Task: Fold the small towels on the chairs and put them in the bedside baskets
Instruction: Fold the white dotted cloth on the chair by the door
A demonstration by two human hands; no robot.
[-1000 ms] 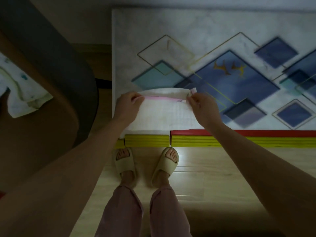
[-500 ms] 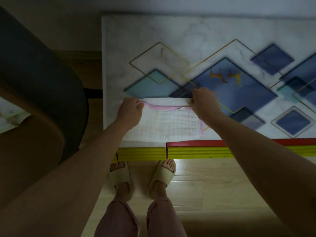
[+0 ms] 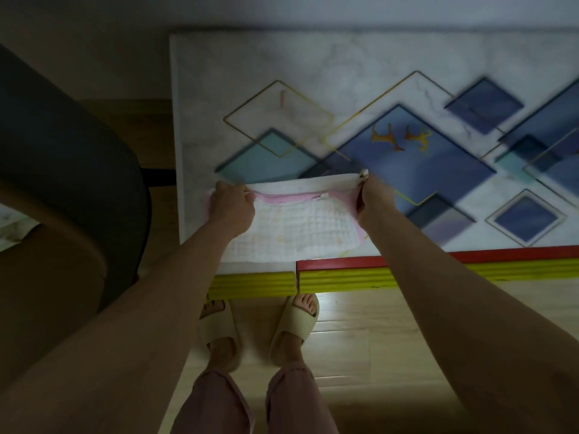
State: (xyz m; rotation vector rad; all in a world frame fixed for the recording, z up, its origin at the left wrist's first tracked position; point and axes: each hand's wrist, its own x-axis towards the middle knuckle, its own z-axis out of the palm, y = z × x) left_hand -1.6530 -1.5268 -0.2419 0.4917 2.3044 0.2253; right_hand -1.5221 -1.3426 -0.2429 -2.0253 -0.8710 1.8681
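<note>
A small white towel with a pink border [image 3: 294, 227] lies on the near edge of a table with a blue diamond pattern [image 3: 360, 83]. My left hand [image 3: 230, 205] pinches the towel's far left corner. My right hand [image 3: 374, 198] pinches its far right corner, where a small tag sticks up. The far edge is lifted a little off the table, and a white layer shows behind the pink border. The near part of the towel rests flat by the table edge.
A dark chair [image 3: 62, 183] stands at the left, close to the table's corner. Another pale cloth [image 3: 12, 227] shows at the far left edge. A yellow and red strip [image 3: 344, 275] runs along the table's near edge. My feet in slippers [image 3: 260, 327] stand on the wooden floor.
Both hands have kept hold of the towel's far corners. The right corner is now raised higher and pulled outward, and the towel looks stretched wider between my hands.
</note>
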